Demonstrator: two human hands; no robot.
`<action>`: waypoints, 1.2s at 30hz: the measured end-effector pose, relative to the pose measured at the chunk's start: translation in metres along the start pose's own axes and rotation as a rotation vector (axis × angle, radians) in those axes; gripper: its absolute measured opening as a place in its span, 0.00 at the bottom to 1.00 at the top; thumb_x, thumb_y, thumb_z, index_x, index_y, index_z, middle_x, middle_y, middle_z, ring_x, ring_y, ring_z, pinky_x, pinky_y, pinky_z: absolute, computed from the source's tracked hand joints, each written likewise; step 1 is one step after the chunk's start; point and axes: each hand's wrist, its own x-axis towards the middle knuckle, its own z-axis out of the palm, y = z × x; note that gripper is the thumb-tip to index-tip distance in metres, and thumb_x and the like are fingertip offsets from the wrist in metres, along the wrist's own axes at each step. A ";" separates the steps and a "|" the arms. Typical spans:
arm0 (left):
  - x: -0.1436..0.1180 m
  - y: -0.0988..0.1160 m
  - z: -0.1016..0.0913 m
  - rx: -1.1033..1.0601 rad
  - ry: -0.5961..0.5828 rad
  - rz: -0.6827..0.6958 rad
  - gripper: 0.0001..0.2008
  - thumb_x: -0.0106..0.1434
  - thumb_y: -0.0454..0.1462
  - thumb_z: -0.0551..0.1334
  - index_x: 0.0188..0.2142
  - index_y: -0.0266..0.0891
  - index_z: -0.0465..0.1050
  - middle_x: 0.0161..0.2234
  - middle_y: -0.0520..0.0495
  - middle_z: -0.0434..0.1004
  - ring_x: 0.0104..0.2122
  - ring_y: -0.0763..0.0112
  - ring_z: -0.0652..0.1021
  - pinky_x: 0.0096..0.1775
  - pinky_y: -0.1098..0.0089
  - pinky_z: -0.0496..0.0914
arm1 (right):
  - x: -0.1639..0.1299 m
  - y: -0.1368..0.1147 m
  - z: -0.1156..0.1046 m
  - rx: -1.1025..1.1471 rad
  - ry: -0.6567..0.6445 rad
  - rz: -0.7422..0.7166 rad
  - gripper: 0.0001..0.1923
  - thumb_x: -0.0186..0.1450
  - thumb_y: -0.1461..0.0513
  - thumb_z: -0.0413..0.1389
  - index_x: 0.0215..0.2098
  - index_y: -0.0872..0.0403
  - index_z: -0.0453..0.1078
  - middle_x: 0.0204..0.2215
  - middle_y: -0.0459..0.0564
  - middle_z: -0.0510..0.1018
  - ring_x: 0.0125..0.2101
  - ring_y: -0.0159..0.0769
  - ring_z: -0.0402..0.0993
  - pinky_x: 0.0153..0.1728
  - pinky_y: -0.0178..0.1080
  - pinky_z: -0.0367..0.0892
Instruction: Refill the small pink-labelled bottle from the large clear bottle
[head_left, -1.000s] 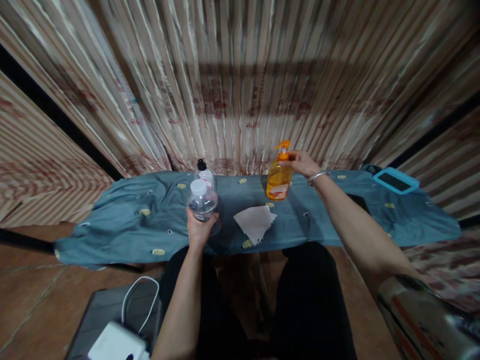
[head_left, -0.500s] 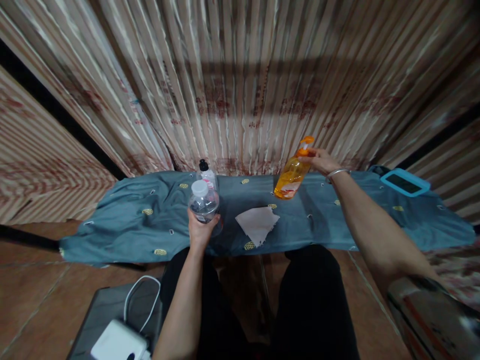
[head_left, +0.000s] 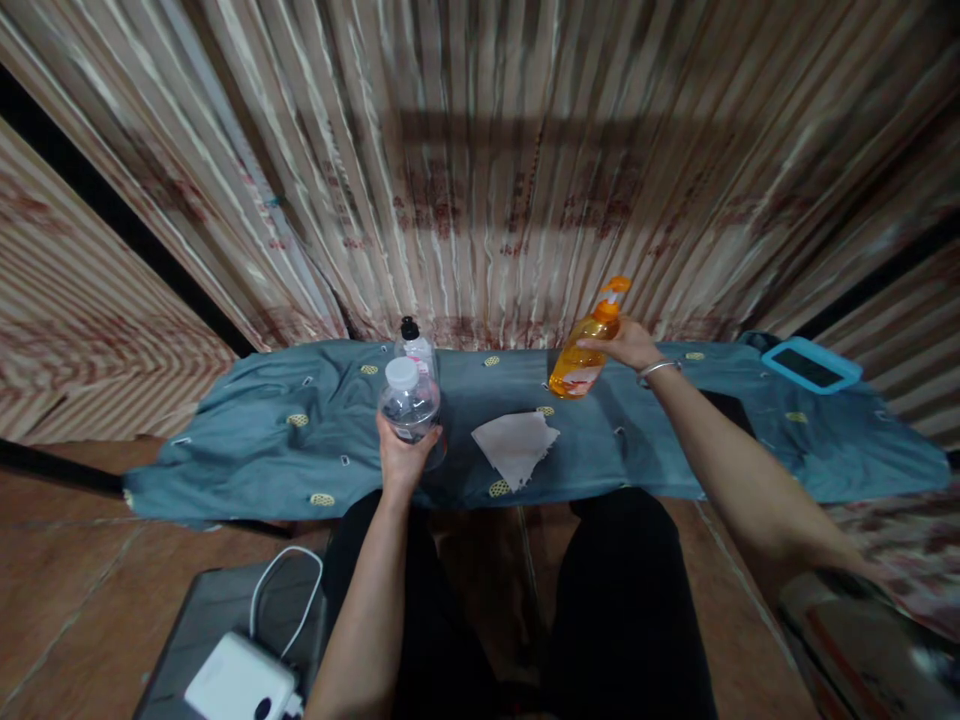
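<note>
My left hand point(head_left: 405, 455) is wrapped round a clear plastic bottle point(head_left: 411, 405) with a white cap, upright on the cloth-covered table point(head_left: 262, 450). Just behind it stands another clear bottle point(head_left: 416, 348) with a black top, partly hidden. On the right, my right hand point(head_left: 628, 345) grips the upper body of a pump bottle point(head_left: 581, 350) of orange-yellow liquid, below its orange pump head. The pump bottle appears in front of the curtain, near the table's back edge. A greyish-white piece of paper or cloth point(head_left: 516, 445) with a ragged edge lies between the hands.
A blue-framed device with a dark screen point(head_left: 810, 365) lies at the table's right end. Something dark and flat point(head_left: 727, 408) shows behind my right forearm. At lower left, a white box with a cable point(head_left: 244, 680) sits on a dark surface. A pleated curtain point(head_left: 480, 180) hangs behind.
My right hand has slid from the pump bottle's neck down to its upper body. A dark flat thing now shows beside my right forearm. My left hand stays on the clear bottle.
</note>
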 end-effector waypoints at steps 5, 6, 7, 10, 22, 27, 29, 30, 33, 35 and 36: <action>0.000 -0.004 -0.001 -0.015 0.006 0.016 0.45 0.40 0.40 0.79 0.57 0.41 0.65 0.52 0.42 0.78 0.52 0.55 0.81 0.58 0.56 0.73 | 0.007 0.007 -0.006 0.024 -0.062 0.051 0.16 0.73 0.54 0.62 0.51 0.56 0.75 0.48 0.52 0.81 0.45 0.41 0.81 0.48 0.49 0.78; -0.001 -0.003 -0.001 -0.018 0.003 0.022 0.45 0.40 0.40 0.79 0.57 0.41 0.65 0.52 0.42 0.78 0.51 0.56 0.81 0.57 0.56 0.73 | 0.008 0.008 -0.007 0.036 -0.078 0.058 0.15 0.73 0.54 0.62 0.51 0.56 0.75 0.47 0.52 0.81 0.44 0.40 0.81 0.47 0.49 0.78; -0.001 -0.003 0.000 -0.020 0.000 0.027 0.44 0.40 0.39 0.78 0.57 0.41 0.65 0.52 0.42 0.78 0.51 0.56 0.81 0.57 0.56 0.73 | 0.009 0.009 -0.008 0.049 -0.092 0.062 0.15 0.72 0.54 0.62 0.51 0.56 0.75 0.47 0.51 0.81 0.44 0.40 0.81 0.46 0.48 0.78; -0.001 0.001 0.000 -0.013 -0.003 0.015 0.45 0.41 0.38 0.78 0.58 0.40 0.64 0.53 0.40 0.78 0.53 0.55 0.81 0.58 0.56 0.73 | 0.009 0.011 -0.007 0.082 -0.094 0.063 0.15 0.73 0.54 0.62 0.51 0.56 0.75 0.47 0.52 0.81 0.44 0.40 0.81 0.46 0.48 0.79; -0.009 0.008 -0.009 0.044 -0.106 0.026 0.58 0.43 0.37 0.78 0.70 0.43 0.52 0.65 0.36 0.69 0.63 0.50 0.75 0.65 0.54 0.67 | -0.057 0.016 0.014 0.175 0.266 0.217 0.26 0.71 0.55 0.63 0.64 0.53 0.67 0.62 0.57 0.72 0.58 0.51 0.74 0.57 0.59 0.72; -0.011 0.010 -0.008 0.058 -0.110 0.008 0.52 0.44 0.33 0.76 0.67 0.41 0.55 0.61 0.38 0.75 0.59 0.54 0.78 0.61 0.57 0.71 | -0.137 0.010 0.052 0.195 0.370 0.297 0.24 0.72 0.55 0.62 0.63 0.53 0.68 0.59 0.56 0.75 0.54 0.48 0.76 0.54 0.56 0.74; -0.011 0.010 -0.006 0.067 -0.104 -0.017 0.48 0.45 0.33 0.76 0.65 0.40 0.59 0.56 0.39 0.78 0.55 0.54 0.80 0.59 0.58 0.73 | -0.162 -0.004 0.076 0.207 0.337 0.255 0.23 0.72 0.54 0.62 0.62 0.53 0.69 0.57 0.55 0.76 0.53 0.47 0.77 0.54 0.56 0.74; -0.010 0.010 -0.006 0.067 -0.101 -0.023 0.47 0.45 0.33 0.76 0.63 0.40 0.60 0.55 0.40 0.79 0.54 0.55 0.81 0.58 0.58 0.73 | -0.170 -0.013 0.088 0.216 0.300 0.221 0.22 0.72 0.54 0.62 0.61 0.54 0.70 0.56 0.55 0.77 0.52 0.46 0.78 0.54 0.55 0.74; -0.008 0.008 -0.006 0.062 -0.095 -0.032 0.45 0.44 0.34 0.76 0.60 0.41 0.62 0.52 0.42 0.80 0.52 0.55 0.82 0.56 0.58 0.74 | -0.177 -0.047 0.123 0.239 0.157 0.115 0.20 0.73 0.54 0.61 0.59 0.54 0.71 0.53 0.54 0.79 0.49 0.44 0.79 0.52 0.53 0.76; -0.006 0.007 -0.007 0.067 -0.088 -0.039 0.44 0.44 0.35 0.77 0.60 0.41 0.62 0.51 0.42 0.81 0.51 0.54 0.82 0.56 0.57 0.74 | -0.167 -0.071 0.142 0.250 0.061 0.042 0.19 0.73 0.54 0.61 0.57 0.54 0.72 0.52 0.54 0.79 0.49 0.43 0.79 0.51 0.52 0.76; -0.005 0.006 -0.007 0.069 -0.083 -0.041 0.45 0.44 0.35 0.76 0.60 0.41 0.62 0.52 0.41 0.80 0.52 0.54 0.81 0.56 0.57 0.74 | -0.158 -0.083 0.150 0.253 0.019 0.007 0.19 0.73 0.54 0.61 0.58 0.54 0.72 0.53 0.54 0.79 0.49 0.43 0.79 0.51 0.52 0.77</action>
